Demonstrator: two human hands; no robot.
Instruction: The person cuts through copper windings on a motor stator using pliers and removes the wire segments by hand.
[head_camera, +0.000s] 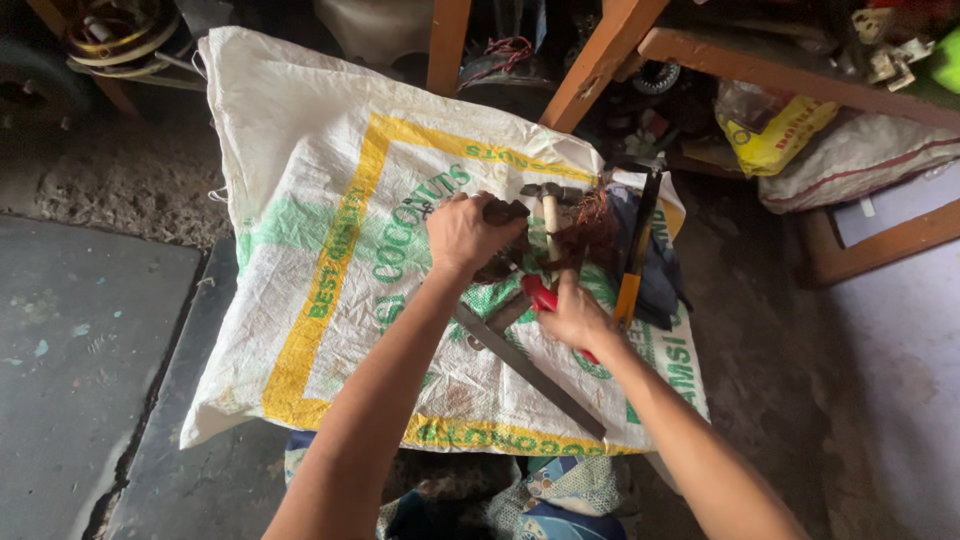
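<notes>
Gripping a dark metal part (503, 215) in the left hand (465, 235) — fingers clenched over it, mid-sack (330, 250). Clutching red-handled pliers (545, 297) in the right hand (575, 318), just near of the copper wire (592, 225). Lying alongside — a hammer (548, 205), a steel square (525, 368), a saw (635, 255) at right.

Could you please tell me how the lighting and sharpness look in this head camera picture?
Head view: the white woven sack is evenly lit and sharp, without glare; the left hand and right hand are slightly soft; the corners, with the wooden frame at the top, fall into deep shadow; straight edges bow slightly outward, a wide-angle effect.
</notes>
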